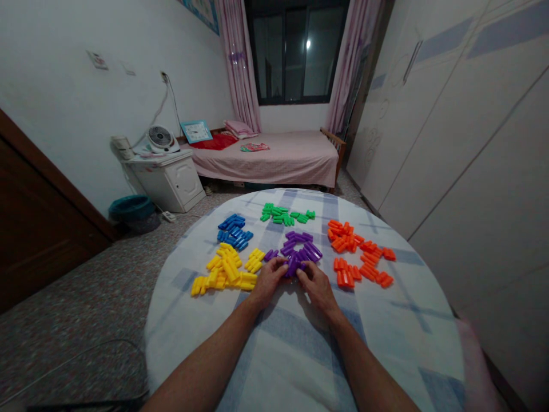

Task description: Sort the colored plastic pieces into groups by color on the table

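Here, at the centre of the frame, the left hand and right hand meet fingertip to fingertip. Both are pinched onto the purple pieces at the near edge of their heap, which lies on the checked tablecloth between the yellow pile on the left and the orange pile on the right. These small moulded pegs look light, rigid and smooth, likely to slip or scatter if nudged; a fingertip pinch across each one's short sides seems surest.

Glossy smooth plastic purple pieces lie on a matt checked cloth tablecloth.
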Available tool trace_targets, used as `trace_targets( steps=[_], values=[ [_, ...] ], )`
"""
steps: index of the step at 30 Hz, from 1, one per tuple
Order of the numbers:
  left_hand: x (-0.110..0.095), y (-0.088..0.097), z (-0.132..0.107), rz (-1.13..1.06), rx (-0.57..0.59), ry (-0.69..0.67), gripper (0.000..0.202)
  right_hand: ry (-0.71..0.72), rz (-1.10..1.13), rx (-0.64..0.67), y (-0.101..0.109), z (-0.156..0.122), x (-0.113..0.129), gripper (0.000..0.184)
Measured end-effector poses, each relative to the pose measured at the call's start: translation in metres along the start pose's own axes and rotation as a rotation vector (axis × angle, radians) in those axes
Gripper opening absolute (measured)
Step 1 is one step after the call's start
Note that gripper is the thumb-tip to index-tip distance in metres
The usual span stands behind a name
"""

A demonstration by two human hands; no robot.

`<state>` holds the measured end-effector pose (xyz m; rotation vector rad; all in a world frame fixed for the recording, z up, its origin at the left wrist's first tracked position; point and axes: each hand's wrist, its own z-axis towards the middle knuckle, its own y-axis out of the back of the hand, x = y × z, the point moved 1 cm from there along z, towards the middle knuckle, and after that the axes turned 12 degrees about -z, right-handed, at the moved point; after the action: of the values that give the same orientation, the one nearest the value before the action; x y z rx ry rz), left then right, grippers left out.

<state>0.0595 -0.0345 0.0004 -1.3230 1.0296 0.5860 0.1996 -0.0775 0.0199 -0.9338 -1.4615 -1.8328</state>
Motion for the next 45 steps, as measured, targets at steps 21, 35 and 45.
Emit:
trace_targets(
  steps=[21,35,45],
  values=[
    [0.001,0.0005,0.0005,-0.025,-0.005,0.016,0.032,-0.004,0.001,0.003,0.0004,-0.0001,-0.0005,0.03],
    [-0.0006,0.0005,-0.0004,0.015,0.028,0.0,0.033,-0.001,-0.024,-0.014,-0.0013,0.0018,-0.0028,0.031],
    [0.0007,0.0008,0.0005,0.036,0.024,0.002,0.031,-0.012,-0.026,-0.004,-0.0003,0.0008,-0.0012,0.031]
  ],
)
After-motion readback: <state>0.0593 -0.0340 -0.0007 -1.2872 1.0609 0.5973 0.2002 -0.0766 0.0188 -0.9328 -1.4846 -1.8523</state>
